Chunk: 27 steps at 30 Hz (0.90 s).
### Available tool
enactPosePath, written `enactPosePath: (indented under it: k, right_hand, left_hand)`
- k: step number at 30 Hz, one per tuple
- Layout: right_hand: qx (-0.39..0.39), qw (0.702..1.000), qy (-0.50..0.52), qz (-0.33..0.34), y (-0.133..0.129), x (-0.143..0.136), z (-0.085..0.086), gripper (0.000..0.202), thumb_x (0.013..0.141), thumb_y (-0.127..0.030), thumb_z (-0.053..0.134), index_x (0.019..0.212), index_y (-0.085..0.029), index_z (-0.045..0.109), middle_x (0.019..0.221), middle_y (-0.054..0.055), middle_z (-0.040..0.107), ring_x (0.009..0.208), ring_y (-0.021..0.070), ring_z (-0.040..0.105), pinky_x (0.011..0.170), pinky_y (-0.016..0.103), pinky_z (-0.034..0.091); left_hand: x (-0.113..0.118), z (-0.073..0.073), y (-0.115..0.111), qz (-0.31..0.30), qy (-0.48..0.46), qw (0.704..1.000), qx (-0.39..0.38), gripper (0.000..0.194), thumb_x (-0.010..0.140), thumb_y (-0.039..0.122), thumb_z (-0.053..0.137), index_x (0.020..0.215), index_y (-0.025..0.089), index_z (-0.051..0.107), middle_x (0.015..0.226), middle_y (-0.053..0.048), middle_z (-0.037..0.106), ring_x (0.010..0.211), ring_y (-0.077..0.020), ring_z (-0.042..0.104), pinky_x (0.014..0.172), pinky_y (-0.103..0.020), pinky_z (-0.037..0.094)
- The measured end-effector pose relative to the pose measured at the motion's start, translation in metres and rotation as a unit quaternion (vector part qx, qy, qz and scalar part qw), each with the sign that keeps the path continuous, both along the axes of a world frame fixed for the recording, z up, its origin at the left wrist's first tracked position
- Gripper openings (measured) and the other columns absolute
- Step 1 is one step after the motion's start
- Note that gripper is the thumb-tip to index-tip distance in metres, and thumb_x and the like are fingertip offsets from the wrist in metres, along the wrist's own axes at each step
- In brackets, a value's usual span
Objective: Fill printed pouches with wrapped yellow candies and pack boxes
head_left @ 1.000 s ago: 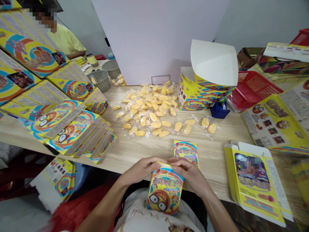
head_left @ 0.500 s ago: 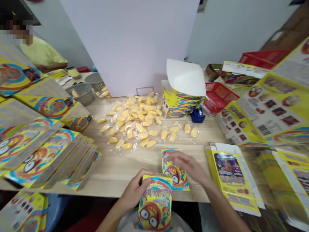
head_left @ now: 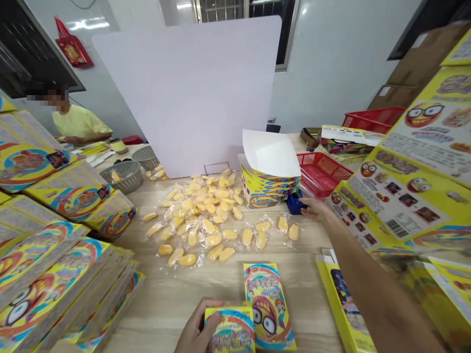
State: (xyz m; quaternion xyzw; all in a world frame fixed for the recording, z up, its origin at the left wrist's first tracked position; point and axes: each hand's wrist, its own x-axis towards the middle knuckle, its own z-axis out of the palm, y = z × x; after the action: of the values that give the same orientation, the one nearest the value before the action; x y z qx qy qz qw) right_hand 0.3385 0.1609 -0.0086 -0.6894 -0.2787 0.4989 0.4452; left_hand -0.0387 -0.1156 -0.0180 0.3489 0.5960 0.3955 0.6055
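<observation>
My left hand (head_left: 200,326) is closed around a yellow cartoon-printed box (head_left: 233,331) at the bottom of the view, thumb on its front. Partly behind it, a second box of the same print (head_left: 268,306) lies face up on the table. My right hand (head_left: 314,210) is stretched far forward, its fingertips drawn together at the edge of a small dark blue holder (head_left: 294,202), which looks like a tape dispenser. What they pinch there is too small to make out. Yellow pieces in clear wrappers (head_left: 206,206) lie heaped in the middle, with a few loose ones nearer me.
Open-topped nested cartons (head_left: 268,189) stand beside a red basket (head_left: 322,171). Packed boxes (head_left: 69,299) are stacked at left, and printed cartons (head_left: 405,196) rise at right. A white board (head_left: 191,98) stands behind the heap. Another person (head_left: 79,120) sits at far left.
My right hand has moved from above the lying box forward and right to the blue holder. The view has tilted up; my left hand still holds its box.
</observation>
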Motion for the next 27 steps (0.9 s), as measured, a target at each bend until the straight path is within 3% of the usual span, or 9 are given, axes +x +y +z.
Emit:
enactPosePath:
  k: [9,13,16,18,20,22,23,25,27]
  right_hand:
    - [0.048,0.998,-0.015,-0.047,-0.028,-0.011,-0.023,0.025,0.088,-0.031,0.053,0.109,-0.016,0.056,0.107,0.006,0.059,0.087,0.0168,0.06,0.072,0.035,0.052]
    - [0.076,0.993,-0.056,-0.069,-0.04,-0.019,-0.007,0.024,0.089,-0.033,0.052,0.106,-0.017,0.056,0.104,0.006,0.059,0.083,0.0151,0.059,0.07,0.033,0.052]
    - [0.126,0.989,-0.066,-0.03,-0.076,-0.04,0.02,0.019,0.086,-0.034,0.054,0.093,-0.016,0.061,0.083,0.002,0.061,0.064,0.0109,0.056,0.06,0.027,0.049]
    - [0.16,0.985,-0.06,0.04,-0.111,-0.065,0.045,0.017,0.078,-0.033,0.064,0.082,-0.017,0.065,0.067,-0.001,0.059,0.052,0.0097,0.05,0.053,0.025,0.045]
    - [0.177,0.97,-0.047,0.158,-0.149,-0.093,0.075,0.019,0.066,-0.033,0.072,0.079,-0.019,0.071,0.06,-0.001,0.061,0.049,0.0117,0.049,0.049,0.026,0.043]
    - [0.212,0.894,-0.045,0.393,-0.18,-0.119,0.107,0.044,0.074,-0.031,0.064,0.117,-0.025,0.061,0.064,-0.002,0.064,0.053,0.0138,0.054,0.052,0.026,0.044]
    - [0.227,0.858,-0.043,0.459,-0.192,-0.129,0.121,0.055,0.077,-0.029,0.062,0.13,-0.028,0.048,0.065,-0.003,0.065,0.054,0.014,0.054,0.054,0.026,0.044]
    - [0.259,0.799,-0.059,0.54,-0.206,-0.146,0.143,0.065,0.08,-0.025,0.058,0.139,-0.031,0.031,0.065,-0.005,0.064,0.054,0.0135,0.053,0.054,0.024,0.042]
    - [0.271,0.776,-0.081,0.564,-0.211,-0.156,0.156,0.067,0.078,-0.021,0.058,0.139,-0.032,0.031,0.063,-0.005,0.06,0.052,0.0125,0.047,0.051,0.022,0.038]
  left_hand:
    - [0.009,0.02,0.012,0.0,-0.012,0.999,-0.032,0.046,0.061,0.055,0.07,0.086,0.019,0.058,0.073,0.001,0.065,0.064,-0.0162,0.059,0.058,-0.026,0.047]
    - [0.015,0.037,0.016,0.037,0.0,0.999,-0.015,0.043,0.069,0.057,0.063,0.089,0.022,0.052,0.06,0.006,0.057,0.049,-0.0113,0.052,0.046,-0.021,0.041]
    - [0.008,0.058,0.026,-0.003,0.032,0.999,0.031,0.038,0.073,0.055,0.059,0.09,0.022,0.051,0.062,0.006,0.055,0.05,-0.0101,0.05,0.047,-0.02,0.04]
    - [0.002,0.075,0.034,-0.065,0.053,0.993,0.084,0.031,0.077,0.049,0.057,0.09,0.021,0.053,0.077,0.002,0.059,0.061,-0.0109,0.053,0.055,-0.02,0.043]
    - [-0.003,0.092,0.041,-0.151,0.077,0.979,0.117,0.024,0.08,0.041,0.056,0.093,0.021,0.054,0.084,0.001,0.058,0.066,-0.0113,0.053,0.059,-0.021,0.043]
    - [-0.004,0.106,0.048,-0.222,0.101,0.961,0.133,0.023,0.081,0.035,0.056,0.1,0.023,0.052,0.082,0.002,0.055,0.066,-0.0111,0.051,0.059,-0.021,0.042]
    - [-0.003,0.113,0.05,-0.248,0.108,0.952,0.142,0.025,0.081,0.033,0.056,0.104,0.023,0.05,0.082,0.002,0.055,0.067,-0.0113,0.051,0.06,-0.021,0.042]
    - [0.0,0.124,0.052,-0.289,0.097,0.939,0.158,0.033,0.081,0.03,0.056,0.112,0.025,0.045,0.085,0.002,0.055,0.072,-0.0128,0.054,0.064,-0.022,0.044]
    - [0.003,0.132,0.051,-0.315,0.076,0.93,0.173,0.042,0.081,0.029,0.056,0.12,0.025,0.04,0.092,-0.001,0.058,0.081,-0.0161,0.057,0.07,-0.026,0.047]
